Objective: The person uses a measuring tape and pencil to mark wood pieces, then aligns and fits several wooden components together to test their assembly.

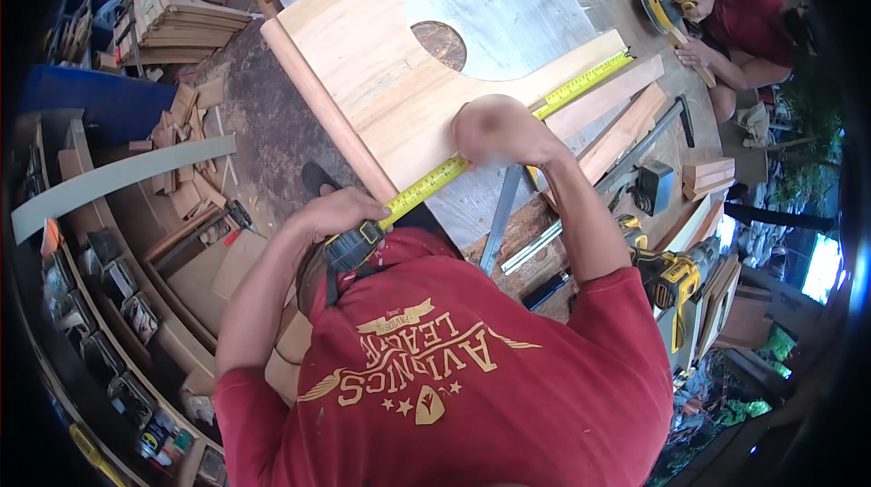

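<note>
A pale wooden panel with an oval cutout and a rounded edge rail lies at a slant on a metal-topped bench. My left hand grips a black tape measure at the panel's near edge. Its yellow blade stretches diagonally up to the right along the panel. My right hand is over the middle of the blade with fingers curled; it is blurred, so what it holds is unclear. A steel straightedge and a pinkish wooden strip lie beside it.
Drills, a long clamp and boards sit at right. Another person works top right with a yellow sander. Stacked parts, offcuts, a curved strip and trays fill the left.
</note>
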A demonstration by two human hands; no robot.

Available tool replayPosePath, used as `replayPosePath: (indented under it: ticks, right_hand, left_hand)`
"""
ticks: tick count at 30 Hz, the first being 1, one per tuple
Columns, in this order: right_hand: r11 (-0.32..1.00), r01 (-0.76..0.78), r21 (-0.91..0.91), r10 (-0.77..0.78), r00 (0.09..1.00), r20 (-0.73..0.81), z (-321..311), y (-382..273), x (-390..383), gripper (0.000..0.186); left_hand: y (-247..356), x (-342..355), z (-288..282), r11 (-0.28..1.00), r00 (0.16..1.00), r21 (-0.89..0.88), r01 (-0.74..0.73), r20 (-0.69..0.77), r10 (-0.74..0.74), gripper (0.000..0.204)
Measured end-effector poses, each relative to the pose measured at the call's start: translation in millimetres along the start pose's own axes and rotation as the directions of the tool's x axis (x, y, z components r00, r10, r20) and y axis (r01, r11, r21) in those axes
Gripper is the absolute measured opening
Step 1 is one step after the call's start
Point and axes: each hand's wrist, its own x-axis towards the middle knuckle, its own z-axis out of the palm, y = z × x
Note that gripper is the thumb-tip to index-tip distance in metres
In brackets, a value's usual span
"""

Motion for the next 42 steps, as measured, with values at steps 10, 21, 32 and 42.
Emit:
replayPosePath:
  ticks: [10, 21, 32, 42]
  right_hand:
    - [0.984, -0.147, -0.105, 0.161, 0.977, 0.142, -1, 6, 22, 0.016]
    - [0.899, -0.115, -0.422, 0.164, 0.983, 0.081, 5, 4, 24, 0.014]
    - [0.915, -0.113, -0.387, 0.164, 0.981, 0.100, 5, 4, 30, 0.010]
    - [0.898, -0.110, -0.425, 0.162, 0.983, 0.088, 2, 6, 27, 0.011]
  left_hand:
    - [-5, 3, -3, 0.995, 0.996, -0.094, 0.026, 0.087, -0.017, 0.031]
    - [0, 7, -12, 0.951, 0.960, -0.261, 0.163, 0.264, -0.093, 0.034]
    - [-5, 7, -12, 0.931, 0.967, -0.315, 0.184, 0.226, -0.114, 0.034]
    - [-16, 17, -11, 0.928, 0.968, -0.342, 0.149, 0.241, -0.067, 0.034]
